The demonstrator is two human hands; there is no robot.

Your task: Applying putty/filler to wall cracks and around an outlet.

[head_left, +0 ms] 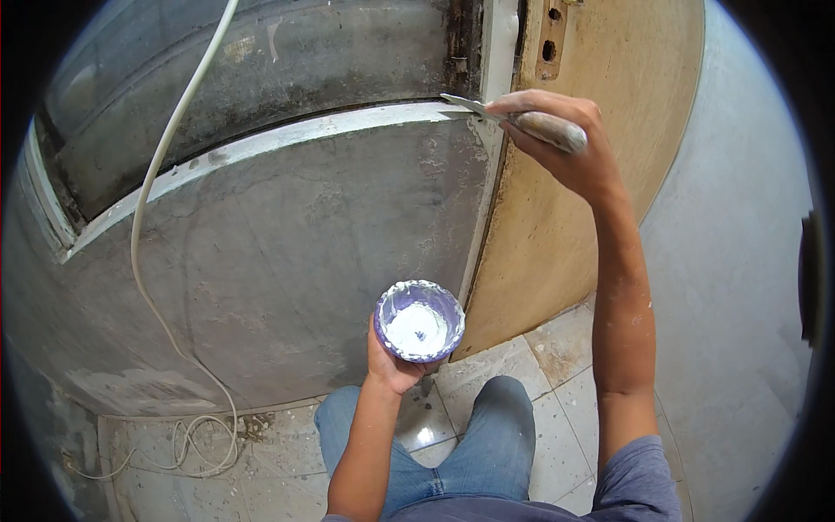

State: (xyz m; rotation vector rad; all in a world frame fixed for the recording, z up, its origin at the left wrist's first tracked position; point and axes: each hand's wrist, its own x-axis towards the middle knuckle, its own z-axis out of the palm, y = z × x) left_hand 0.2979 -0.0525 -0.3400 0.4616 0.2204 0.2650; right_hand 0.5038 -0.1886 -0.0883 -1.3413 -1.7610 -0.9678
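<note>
My left hand [391, 365] is wrapped round a purple bowl [386, 336] of white paste [417, 326], held low above my knees, with white smears on its rim. My right hand [557, 148] grips a putty knife by its worn, pale-smeared handle [562, 132]. The knife's blade [461, 100] is at the right end of the white window sill [313, 122], beside the upright white frame; whether it touches is unclear.
A grimy dark window [313, 61] sits above a grey wall [313, 226]. A yellowish wooden door [626, 104] stands right of the frame, beside a pale wall [731, 244]. A white cable [156, 157] hangs down to coils on the spattered tile floor [278, 452].
</note>
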